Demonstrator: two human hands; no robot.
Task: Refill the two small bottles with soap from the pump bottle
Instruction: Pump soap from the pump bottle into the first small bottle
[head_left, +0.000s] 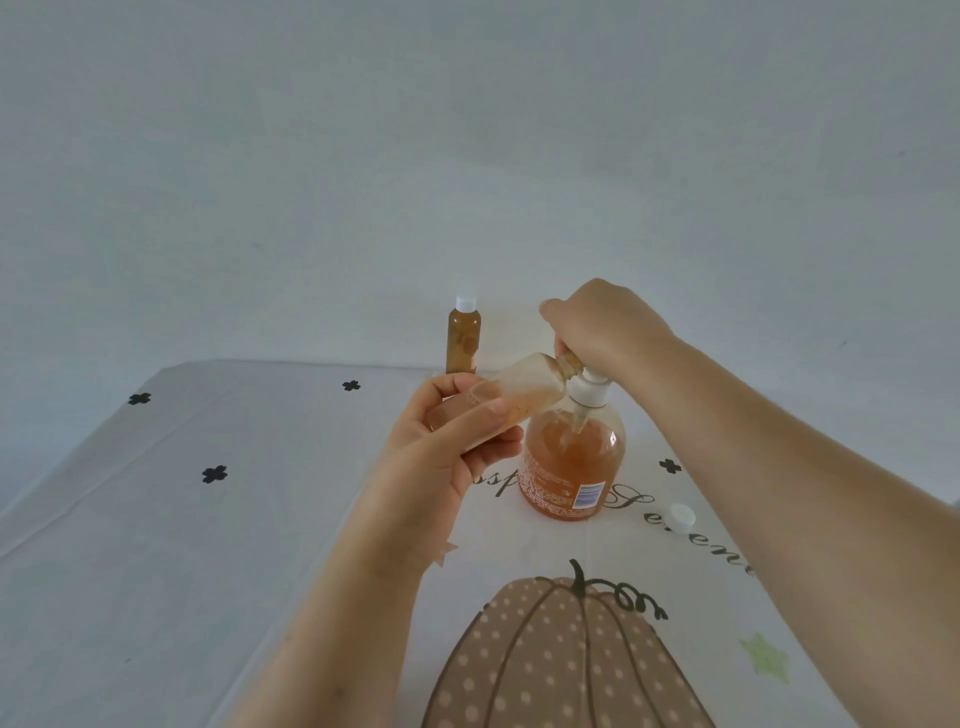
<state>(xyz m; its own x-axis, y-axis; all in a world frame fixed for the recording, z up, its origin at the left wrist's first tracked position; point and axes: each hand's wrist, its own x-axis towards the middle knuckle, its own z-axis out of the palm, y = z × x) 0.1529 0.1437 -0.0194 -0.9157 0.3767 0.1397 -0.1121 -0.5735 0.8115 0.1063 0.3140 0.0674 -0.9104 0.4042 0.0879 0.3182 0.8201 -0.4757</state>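
The pump bottle (571, 462) of orange soap stands upright mid-table. My right hand (602, 325) sits on top of its white pump head, fingers curled over it. My left hand (447, 447) grips a small clear bottle (514, 392), tilted with its open mouth at the pump spout; it holds a little soap near the neck. A second small bottle (464, 338), full of amber soap and with a white cap on, stands upright behind, near the wall. A loose white cap (681, 518) lies on the cloth to the right of the pump bottle.
The table wears a white cloth (208, 545) printed with black flowers, script lettering and a dotted pumpkin (556, 660) at the near edge. A plain pale wall (467, 156) rises directly behind the table.
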